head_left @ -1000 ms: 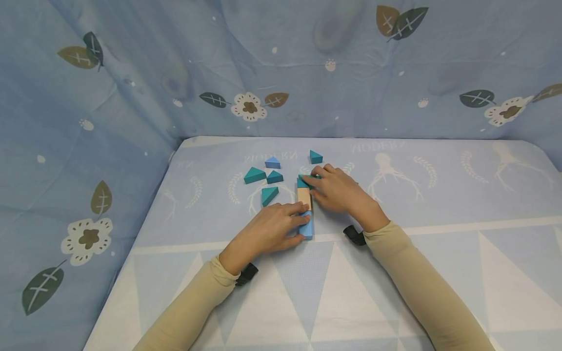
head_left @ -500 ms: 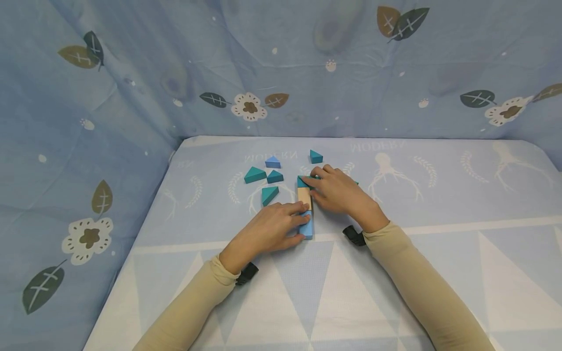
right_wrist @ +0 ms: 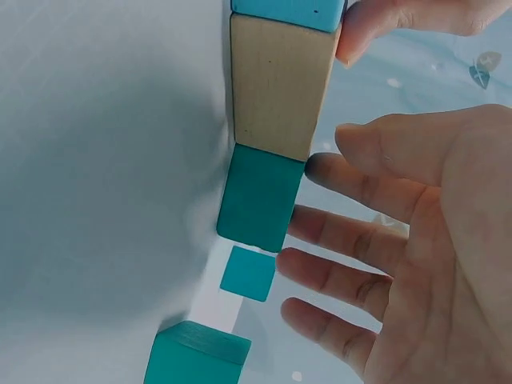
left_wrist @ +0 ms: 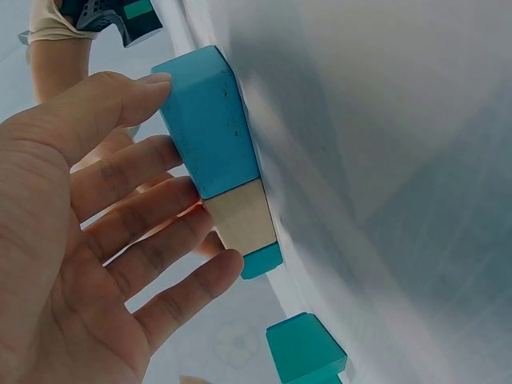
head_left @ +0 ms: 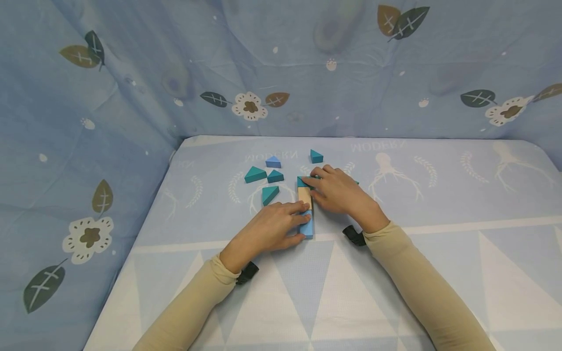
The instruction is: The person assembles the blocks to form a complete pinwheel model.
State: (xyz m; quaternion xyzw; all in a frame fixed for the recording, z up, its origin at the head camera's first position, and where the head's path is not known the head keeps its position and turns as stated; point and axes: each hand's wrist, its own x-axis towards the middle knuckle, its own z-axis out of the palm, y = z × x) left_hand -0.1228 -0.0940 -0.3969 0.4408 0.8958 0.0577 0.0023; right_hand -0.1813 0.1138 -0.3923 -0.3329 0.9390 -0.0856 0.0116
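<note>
A row of blocks runs away from me in the head view: a light blue block [head_left: 307,230] nearest, a tan block [head_left: 304,195] in the middle, a teal triangular block [head_left: 302,183] at the far end. My left hand [head_left: 276,226] touches the row from the left. Its thumb is at the near end of the blue block [left_wrist: 210,120], and its fingers spread along the row. From the right, my right hand [head_left: 337,190] rests relaxed fingertips against the teal block [right_wrist: 260,196]. That hand partly covers more teal beyond it.
Left of the row lie loose teal triangular blocks [head_left: 270,195] and a blue triangular block [head_left: 273,162]. Another teal triangle [head_left: 316,156] sits behind it. A patterned cloth [head_left: 430,258] covers the table, and a blue curtain [head_left: 307,112] hangs at its back edge.
Around the far end of the row, the teal piece shifts very slightly by my right fingertips. Both hands stay nearly in place.
</note>
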